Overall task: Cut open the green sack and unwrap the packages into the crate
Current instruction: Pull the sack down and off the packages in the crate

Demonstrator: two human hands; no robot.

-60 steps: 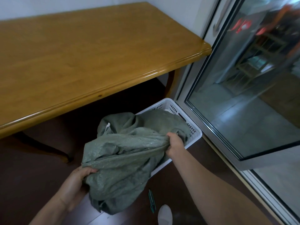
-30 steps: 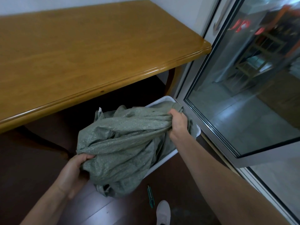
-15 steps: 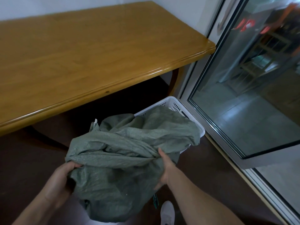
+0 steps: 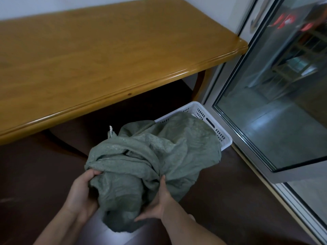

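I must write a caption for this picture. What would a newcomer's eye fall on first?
First the crumpled green sack at lower centre, gripped by the left hand and the right hand. Behind it a white crate, partly hidden by the sack, stands on the dark floor beside a glass door. A large wooden table fills the upper left.

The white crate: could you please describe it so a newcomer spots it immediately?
Find the wooden table beside the glass door. On the dark floor between them sits the crate, half covered by the green sack. It alone is white plastic with slotted walls.
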